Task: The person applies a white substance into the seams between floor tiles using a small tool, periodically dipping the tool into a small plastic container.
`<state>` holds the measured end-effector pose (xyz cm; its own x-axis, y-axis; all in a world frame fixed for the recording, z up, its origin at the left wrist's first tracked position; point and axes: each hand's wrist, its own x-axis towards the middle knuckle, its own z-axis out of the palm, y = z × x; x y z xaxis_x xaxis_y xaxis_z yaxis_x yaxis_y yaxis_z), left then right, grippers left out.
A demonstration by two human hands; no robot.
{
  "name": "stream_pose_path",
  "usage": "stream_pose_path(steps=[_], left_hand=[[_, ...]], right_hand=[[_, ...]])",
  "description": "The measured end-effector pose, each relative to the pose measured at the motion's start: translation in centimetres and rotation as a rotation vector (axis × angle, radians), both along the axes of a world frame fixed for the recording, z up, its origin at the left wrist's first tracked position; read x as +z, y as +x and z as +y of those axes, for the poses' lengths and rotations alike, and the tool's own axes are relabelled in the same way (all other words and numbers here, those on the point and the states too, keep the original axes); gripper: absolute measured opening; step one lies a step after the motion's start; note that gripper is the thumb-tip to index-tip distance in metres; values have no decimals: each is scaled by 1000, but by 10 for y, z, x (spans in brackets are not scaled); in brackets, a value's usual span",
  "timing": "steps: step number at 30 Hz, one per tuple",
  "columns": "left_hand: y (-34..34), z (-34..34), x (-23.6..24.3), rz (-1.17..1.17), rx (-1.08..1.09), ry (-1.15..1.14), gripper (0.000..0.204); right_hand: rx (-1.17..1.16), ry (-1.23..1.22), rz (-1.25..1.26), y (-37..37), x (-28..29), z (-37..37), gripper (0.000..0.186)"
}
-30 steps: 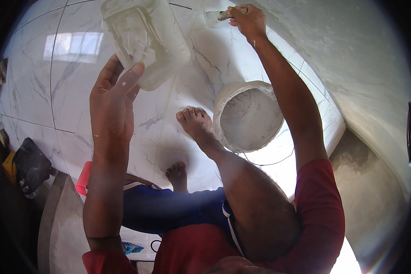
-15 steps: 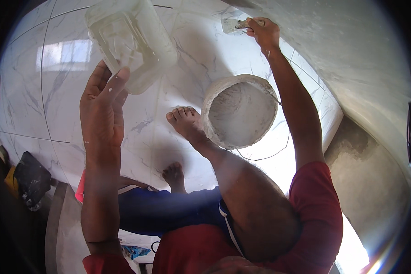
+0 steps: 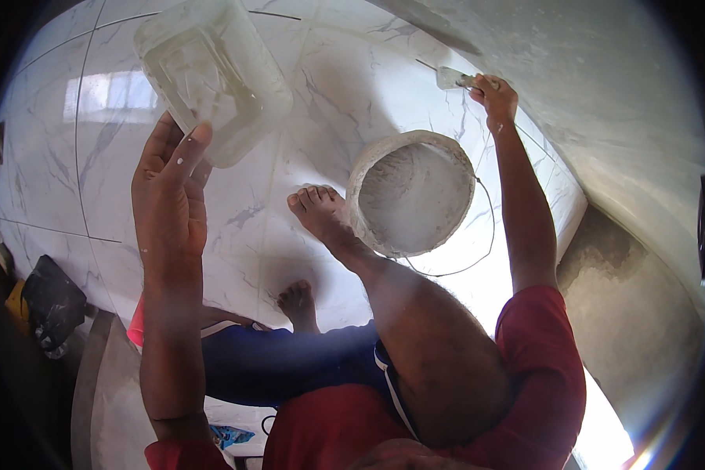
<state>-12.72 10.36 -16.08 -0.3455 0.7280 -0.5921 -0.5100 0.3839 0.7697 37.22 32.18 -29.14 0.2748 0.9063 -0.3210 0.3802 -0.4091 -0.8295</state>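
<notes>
A pale translucent plastic tub with white paste inside is gripped at its near rim by my left hand, thumb on the inner side and fingers beneath. My right hand is closed round the handle of a putty knife, its flat blade pointing left, close to the wall's foot. Between my arms stands a round bucket crusted with dried plaster, whitish inside, its wire handle hanging down to the right. Neither hand touches the bucket.
White marbled tiles cover the floor. A smooth grey-white wall curves along the right. My bare foot rests against the bucket's left side. A black plastic bag lies at the far left, near something yellow.
My right hand has moved to the right and nearer to me with the putty knife. The tub in my left hand has shifted slightly left.
</notes>
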Motion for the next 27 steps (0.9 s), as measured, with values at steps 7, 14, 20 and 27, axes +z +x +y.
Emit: stream_pose_path(steps=[7,14,20,27], left_hand=[[-11,-6,7,-5,35,2,62],[-12,-1,6,2,60,1,65],[-15,-3,8,22,105,-24,66],[-19,-5,9,14,127,10,68]], right_hand=[[303,183,-134,-57,38,-13,31],[782,292,-302,-179,44,-21,32],[1013,571,-431,-233,36,-12,28],[1161,813,-468,-248,18,-2,22]])
